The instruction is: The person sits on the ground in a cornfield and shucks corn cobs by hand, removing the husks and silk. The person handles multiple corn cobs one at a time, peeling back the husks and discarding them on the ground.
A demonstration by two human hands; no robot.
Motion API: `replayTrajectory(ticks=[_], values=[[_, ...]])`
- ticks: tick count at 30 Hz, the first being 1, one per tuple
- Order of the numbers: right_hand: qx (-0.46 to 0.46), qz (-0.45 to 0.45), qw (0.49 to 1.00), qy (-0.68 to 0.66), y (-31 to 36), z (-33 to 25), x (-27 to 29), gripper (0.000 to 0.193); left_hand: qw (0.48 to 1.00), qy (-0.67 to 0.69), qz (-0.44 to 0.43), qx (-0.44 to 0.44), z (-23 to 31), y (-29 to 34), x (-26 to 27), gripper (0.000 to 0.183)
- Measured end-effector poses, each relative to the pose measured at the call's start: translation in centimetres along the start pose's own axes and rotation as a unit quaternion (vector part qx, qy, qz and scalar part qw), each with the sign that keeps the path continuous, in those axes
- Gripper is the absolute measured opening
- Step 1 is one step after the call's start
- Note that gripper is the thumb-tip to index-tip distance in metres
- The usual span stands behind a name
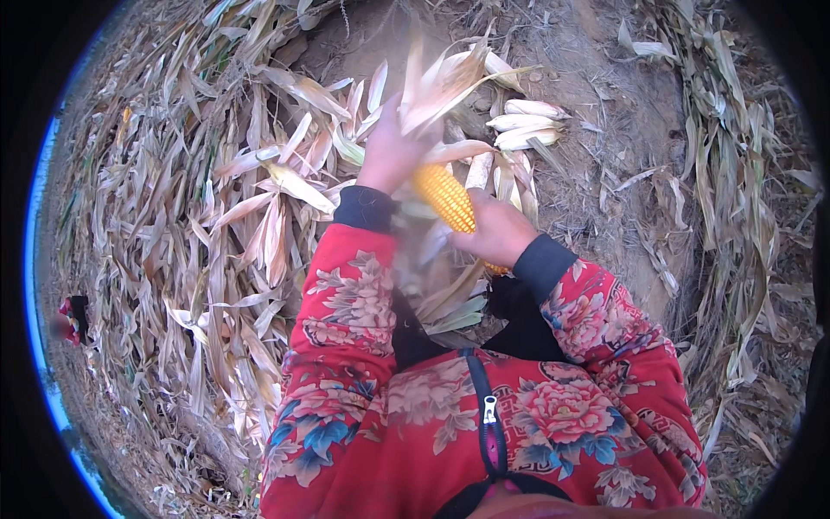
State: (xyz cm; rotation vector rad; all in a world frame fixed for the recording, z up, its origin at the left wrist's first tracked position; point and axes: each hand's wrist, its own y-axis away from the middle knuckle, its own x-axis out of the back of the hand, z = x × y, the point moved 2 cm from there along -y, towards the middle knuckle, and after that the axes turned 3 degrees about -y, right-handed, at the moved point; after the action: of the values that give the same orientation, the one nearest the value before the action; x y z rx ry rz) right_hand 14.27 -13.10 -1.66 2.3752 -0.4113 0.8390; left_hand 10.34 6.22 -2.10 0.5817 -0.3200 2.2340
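A yellow ear of corn lies bare between my hands, tilted, with pale husk folded back from its far end. My left hand, slightly blurred, is closed on the husk at that end. On the near end, my right hand grips the ear from the right. Below the right hand a bit of more yellow corn shows, mostly hidden. Several ears in pale husk lie together on the ground just beyond, to the right.
Dry husks and stalks cover the ground on the left. A strip of dry stalks runs along the right, beside bare brown soil. Loose husks lie in front of my body. Far left is a small dark and red shape.
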Motion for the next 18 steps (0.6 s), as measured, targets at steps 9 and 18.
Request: replayTrajectory(ticks=[9,18], values=[[0.013,-0.006,0.995,-0.102,-1.1,0.5,-1.1,0.067,0.992,-0.05,0.075,-0.086,-0.4,0.7,-2.0,0.046],[-0.016,-0.135,0.863,-0.486,1.6,-2.4,-2.3,0.047,0.861,0.455,0.188,0.129,1.8,1.1,0.6,0.015]])
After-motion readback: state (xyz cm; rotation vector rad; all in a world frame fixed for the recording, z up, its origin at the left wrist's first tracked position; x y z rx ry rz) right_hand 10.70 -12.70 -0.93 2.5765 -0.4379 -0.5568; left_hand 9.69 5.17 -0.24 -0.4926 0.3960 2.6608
